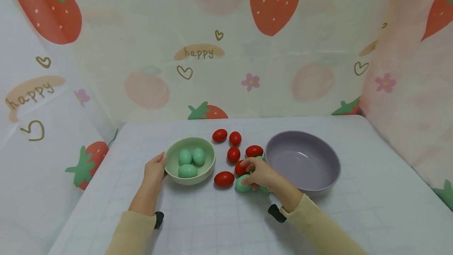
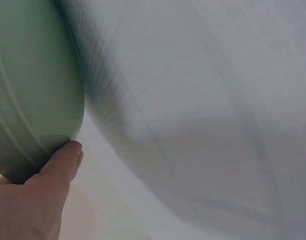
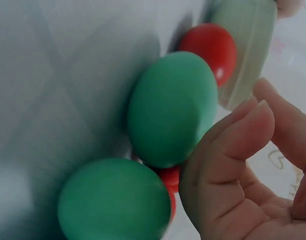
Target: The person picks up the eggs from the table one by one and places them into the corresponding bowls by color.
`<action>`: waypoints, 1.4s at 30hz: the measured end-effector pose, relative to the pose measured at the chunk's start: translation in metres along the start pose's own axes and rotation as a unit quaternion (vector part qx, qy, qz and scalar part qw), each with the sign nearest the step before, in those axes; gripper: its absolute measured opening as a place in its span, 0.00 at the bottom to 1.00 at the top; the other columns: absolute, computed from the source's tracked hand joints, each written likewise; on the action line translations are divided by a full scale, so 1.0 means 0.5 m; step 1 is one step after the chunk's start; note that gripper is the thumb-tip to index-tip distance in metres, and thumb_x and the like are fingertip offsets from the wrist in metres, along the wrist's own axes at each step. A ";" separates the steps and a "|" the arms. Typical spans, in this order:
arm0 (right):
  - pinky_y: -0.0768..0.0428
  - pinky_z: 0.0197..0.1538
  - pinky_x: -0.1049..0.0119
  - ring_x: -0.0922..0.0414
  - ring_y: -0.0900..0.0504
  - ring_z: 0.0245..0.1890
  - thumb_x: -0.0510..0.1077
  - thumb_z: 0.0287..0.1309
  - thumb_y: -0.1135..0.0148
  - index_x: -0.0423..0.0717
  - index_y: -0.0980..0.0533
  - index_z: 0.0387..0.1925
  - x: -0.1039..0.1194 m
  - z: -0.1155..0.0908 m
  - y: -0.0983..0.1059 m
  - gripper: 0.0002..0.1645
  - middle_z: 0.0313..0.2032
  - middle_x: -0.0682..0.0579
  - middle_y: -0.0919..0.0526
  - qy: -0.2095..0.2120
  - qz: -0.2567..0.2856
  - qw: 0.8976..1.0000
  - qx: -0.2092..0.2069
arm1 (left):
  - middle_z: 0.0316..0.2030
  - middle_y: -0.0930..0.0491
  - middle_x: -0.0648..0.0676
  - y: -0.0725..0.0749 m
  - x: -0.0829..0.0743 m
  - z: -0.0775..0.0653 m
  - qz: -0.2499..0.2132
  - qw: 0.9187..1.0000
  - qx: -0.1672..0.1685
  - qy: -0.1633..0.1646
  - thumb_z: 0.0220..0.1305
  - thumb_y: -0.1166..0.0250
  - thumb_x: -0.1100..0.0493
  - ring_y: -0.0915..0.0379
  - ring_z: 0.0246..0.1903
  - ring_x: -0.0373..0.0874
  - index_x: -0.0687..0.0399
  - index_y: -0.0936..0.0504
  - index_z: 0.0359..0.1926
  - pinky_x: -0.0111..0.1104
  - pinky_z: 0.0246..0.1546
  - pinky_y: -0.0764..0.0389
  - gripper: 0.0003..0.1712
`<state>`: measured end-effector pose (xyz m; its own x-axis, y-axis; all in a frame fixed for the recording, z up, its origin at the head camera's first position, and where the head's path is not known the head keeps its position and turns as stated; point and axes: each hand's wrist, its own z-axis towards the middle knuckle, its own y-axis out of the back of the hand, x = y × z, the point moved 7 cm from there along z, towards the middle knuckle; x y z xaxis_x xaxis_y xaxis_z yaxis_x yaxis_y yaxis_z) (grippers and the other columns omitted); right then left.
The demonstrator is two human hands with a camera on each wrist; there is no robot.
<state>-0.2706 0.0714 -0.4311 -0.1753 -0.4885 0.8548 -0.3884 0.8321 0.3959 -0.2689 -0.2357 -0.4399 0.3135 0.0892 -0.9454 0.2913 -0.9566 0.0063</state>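
A green egg [image 1: 243, 184] is lying on the white table [image 1: 212, 223], just beside a red egg [image 1: 224, 179]. The right hand [image 1: 264, 174] is hovering over it, fingers loosely bent with a gap to the thumb, gripping nothing; whether they are touching the egg, I cannot tell. More green eggs are showing partly behind that hand. The left hand [image 1: 154, 170] is gripping the side of a pale green bowl [image 1: 191, 182], where three green eggs are resting. Five other red eggs are lying between this bowl and a purple bowl [image 1: 304, 164].
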 end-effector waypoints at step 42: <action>0.21 0.25 0.66 0.54 0.18 0.20 0.40 0.59 0.34 0.39 0.24 0.56 0.016 0.037 -0.017 0.23 0.40 0.44 0.18 -0.031 0.139 0.989 -0.042 | 0.74 0.53 0.65 0.001 -0.004 -0.005 0.006 1.000 0.006 -0.014 0.79 0.61 0.62 0.52 0.71 0.56 0.68 0.51 0.73 0.42 0.68 0.42 0.27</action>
<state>-0.2853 0.0559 -0.4338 -0.3206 -0.2506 0.9135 -0.2415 0.9541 0.1770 -0.2672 -0.2357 -0.4373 0.2912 0.0700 -0.9541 0.2777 -0.9606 0.0143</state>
